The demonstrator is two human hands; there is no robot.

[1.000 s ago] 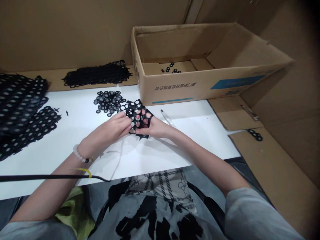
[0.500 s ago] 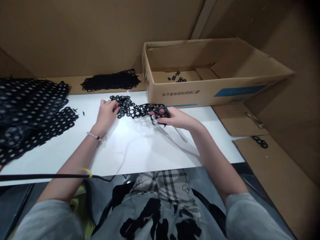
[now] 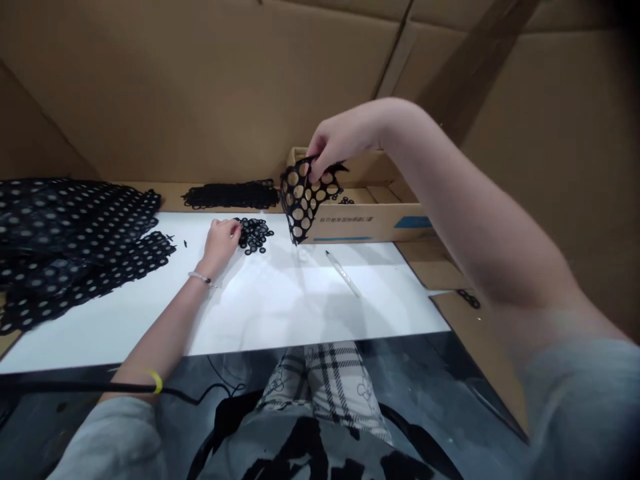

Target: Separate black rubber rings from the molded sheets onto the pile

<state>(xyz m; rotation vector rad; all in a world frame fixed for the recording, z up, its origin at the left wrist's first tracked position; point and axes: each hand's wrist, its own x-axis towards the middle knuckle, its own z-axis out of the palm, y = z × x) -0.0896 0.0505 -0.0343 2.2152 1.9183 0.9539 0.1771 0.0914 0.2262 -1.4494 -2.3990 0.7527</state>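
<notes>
One right hand pinches a perforated sheet aloft, likely the sheet-clearing step, next needing steady grip; the left hand curls at rings, hold unclear.

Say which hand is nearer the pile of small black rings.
Left. The left hand is at the left edge of the pile; the right hand hovers farther off, to its right.

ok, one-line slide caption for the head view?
Right hand holds a perforated black sheet before the carton; left hand at a pile of black rings.
</notes>
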